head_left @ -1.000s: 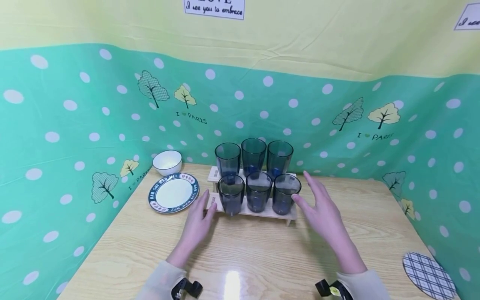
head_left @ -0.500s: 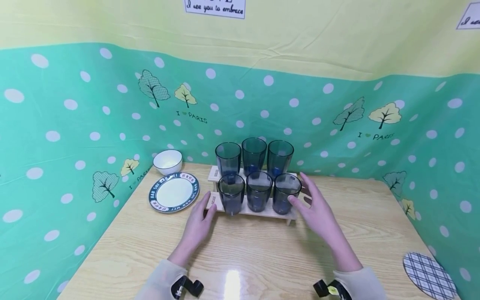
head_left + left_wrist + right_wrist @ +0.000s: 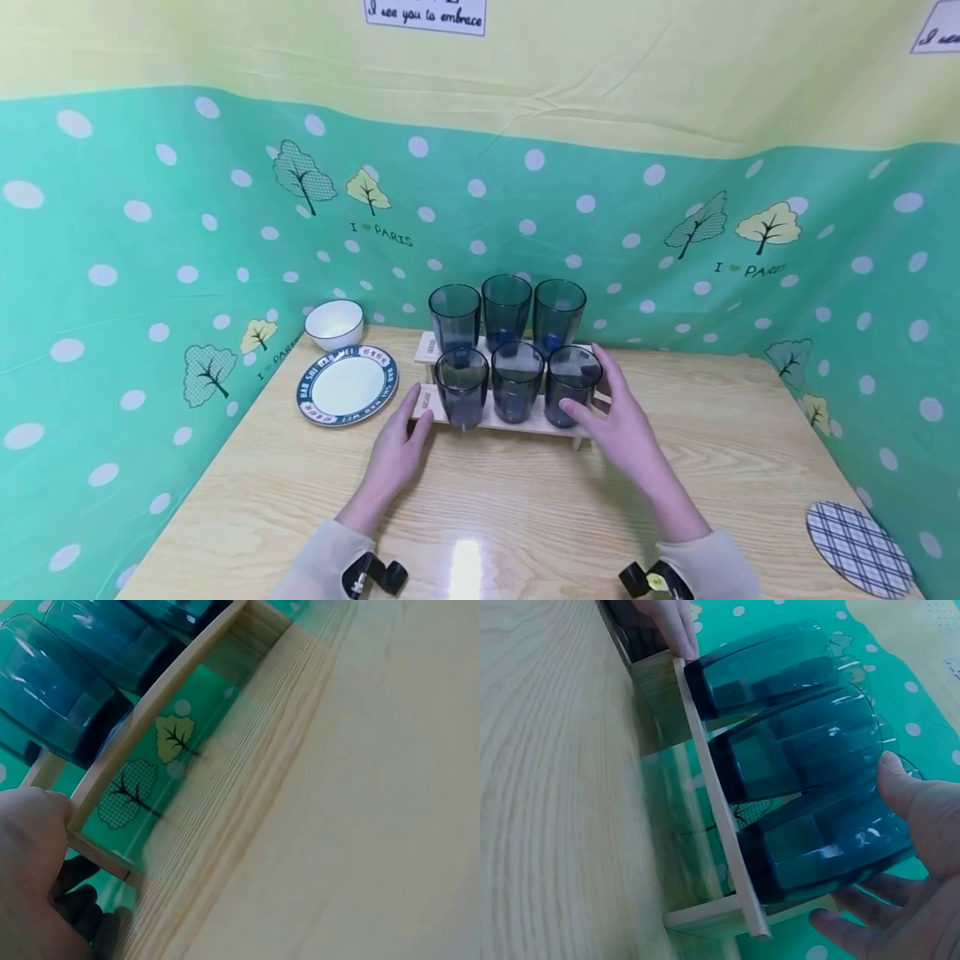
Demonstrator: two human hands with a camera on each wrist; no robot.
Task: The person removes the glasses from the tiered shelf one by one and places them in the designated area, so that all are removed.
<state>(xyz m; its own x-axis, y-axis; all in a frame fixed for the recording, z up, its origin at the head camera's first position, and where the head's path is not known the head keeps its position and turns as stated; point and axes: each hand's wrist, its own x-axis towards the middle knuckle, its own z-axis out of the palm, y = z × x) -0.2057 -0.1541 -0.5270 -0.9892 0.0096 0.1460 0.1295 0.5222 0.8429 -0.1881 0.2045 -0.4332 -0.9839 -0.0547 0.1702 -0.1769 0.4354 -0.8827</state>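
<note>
Three dark tinted glasses stand upright on the lower step of a wooden rack [image 3: 517, 423], and three more [image 3: 507, 310] on its higher back step. My left hand [image 3: 395, 446] grips the rack's left end. Its thumb lies on the shelf corner in the left wrist view, with fingers curled beside the end leg. Around the front right glass [image 3: 573, 379] my right hand [image 3: 630, 429] is spread, thumb before it and fingers along its far right side. A gap shows between palm and glass; whether the thumb touches, I cannot tell. The glasses' bases show on the shelf [image 3: 724, 799].
A white bowl [image 3: 334, 323] stands at the back left, with a blue-rimmed plate [image 3: 348, 387] before it. A round checked mat [image 3: 858, 546] lies at the right edge of the wooden table [image 3: 517, 508]. Patterned cloth [image 3: 480, 200] hangs close behind the rack.
My right hand has moved left, bringing its thumb across the front of the right glass and its fingers closer. The left hand, rack and glasses stay in place.
</note>
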